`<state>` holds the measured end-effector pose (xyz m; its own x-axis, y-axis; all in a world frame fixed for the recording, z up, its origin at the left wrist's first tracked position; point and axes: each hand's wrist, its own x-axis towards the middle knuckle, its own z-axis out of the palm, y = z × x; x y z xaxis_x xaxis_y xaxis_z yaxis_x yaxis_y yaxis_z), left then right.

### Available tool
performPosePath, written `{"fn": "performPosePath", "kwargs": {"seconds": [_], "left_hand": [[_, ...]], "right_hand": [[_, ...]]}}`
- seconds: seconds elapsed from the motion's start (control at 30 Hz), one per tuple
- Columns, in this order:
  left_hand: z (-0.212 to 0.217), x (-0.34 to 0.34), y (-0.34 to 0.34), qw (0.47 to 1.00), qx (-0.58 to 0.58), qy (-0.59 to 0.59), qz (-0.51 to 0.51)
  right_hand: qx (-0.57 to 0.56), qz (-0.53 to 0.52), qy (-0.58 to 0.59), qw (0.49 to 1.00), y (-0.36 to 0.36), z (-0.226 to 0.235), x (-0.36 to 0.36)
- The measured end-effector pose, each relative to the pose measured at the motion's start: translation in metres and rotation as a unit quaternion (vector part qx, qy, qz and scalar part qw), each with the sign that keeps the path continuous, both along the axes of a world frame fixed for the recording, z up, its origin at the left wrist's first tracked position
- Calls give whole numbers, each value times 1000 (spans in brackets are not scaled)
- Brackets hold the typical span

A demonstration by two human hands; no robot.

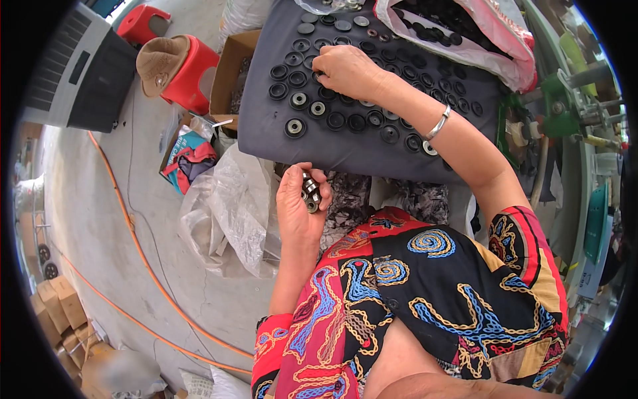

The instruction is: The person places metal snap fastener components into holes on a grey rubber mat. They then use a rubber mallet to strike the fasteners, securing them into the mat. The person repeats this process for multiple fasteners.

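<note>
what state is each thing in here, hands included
left hand: curled around several metal bearings
right hand: fingers bent down among the black wheels
black wheels: lying flat, some with metal centres
sack: open, dark parts inside
cardboard box: open
hat: resting on red stool
clear plastic: crumpled

Left hand (300, 203) curled around small metal rings (310, 185), near edge of grey-covered table (302, 150). Right hand (350, 71) over table, fingertips among black wheels (335, 120); grip hidden. Some wheels metal-centred. White-and-red bag (492, 58), open, black parts (435, 34) inside, at table's far right. Tan hat (159, 63) on red stool (197, 74), left of table. Orange hose (130, 225) curving across floor (169, 213).
</note>
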<state>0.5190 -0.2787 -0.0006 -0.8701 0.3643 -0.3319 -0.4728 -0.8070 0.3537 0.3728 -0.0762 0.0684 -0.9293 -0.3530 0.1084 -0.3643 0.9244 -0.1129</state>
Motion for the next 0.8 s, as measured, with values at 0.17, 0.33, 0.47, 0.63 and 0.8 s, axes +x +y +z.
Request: {"fn": "performPosePath", "kwargs": {"seconds": [0.17, 0.33, 0.47, 0.63, 0.8], "left_hand": [[10, -1, 4, 1000, 4, 0, -11], [14, 0, 4, 999, 33, 19, -19], [20, -1, 7, 999, -3, 39, -26], [22, -1, 12, 996, -6, 77, -55], [26, -4, 10, 991, 21, 96, -90]], "right_hand": [[40, 17, 4, 999, 1, -3, -3], [-10, 65, 143, 988, -6, 8, 27], [-259, 106, -199, 939, -30, 38, 83], [-421, 109, -376, 818, -28, 26, 103], [-513, 82, -440, 733, -27, 19, 104]]}}
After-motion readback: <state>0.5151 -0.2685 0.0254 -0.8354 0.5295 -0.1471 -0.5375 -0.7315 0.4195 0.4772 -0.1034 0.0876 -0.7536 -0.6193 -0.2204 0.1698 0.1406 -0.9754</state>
